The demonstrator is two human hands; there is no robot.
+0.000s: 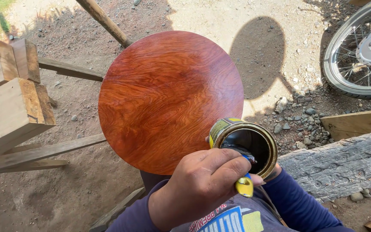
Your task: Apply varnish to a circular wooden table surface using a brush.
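Closest to the lens, the left hand (200, 184) is curled tight around a yellow-handled brush (244, 182), whose head is dipped inside the open tin can (247, 144), into its dark liquid. Only the yellow butt and a bit of blue ferrule show past the knuckles, so the bristles cannot be seen. Behind that fist the can sits tipped toward the person, which brings its mouth up to the brush. The right hand (275, 171) is almost wholly hidden behind the can (only a sliver of fingers shows at its far side), so how it clasps the tin cannot be told. Just beyond the can and the fist lies the round wooden tabletop (168, 99), glossy red-brown, propped flat on rough timber (39, 152) so its face is up.
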